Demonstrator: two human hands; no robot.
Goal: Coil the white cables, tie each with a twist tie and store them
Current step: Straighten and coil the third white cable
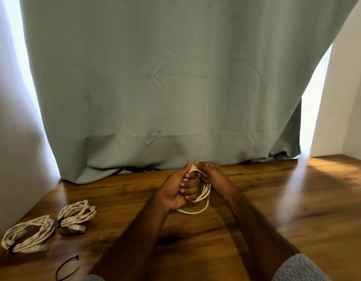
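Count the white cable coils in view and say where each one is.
3. One tied coil lies at the table's near left edge, a second tied coil just right of it, and a third coil is held in both hands; more may lie out of view.

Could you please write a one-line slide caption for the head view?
Both hands, left hand and right hand, hold a white cable coil above the wooden table; two tied coils lie left.

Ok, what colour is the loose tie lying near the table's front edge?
Black; the loose tie shows best in the head view.
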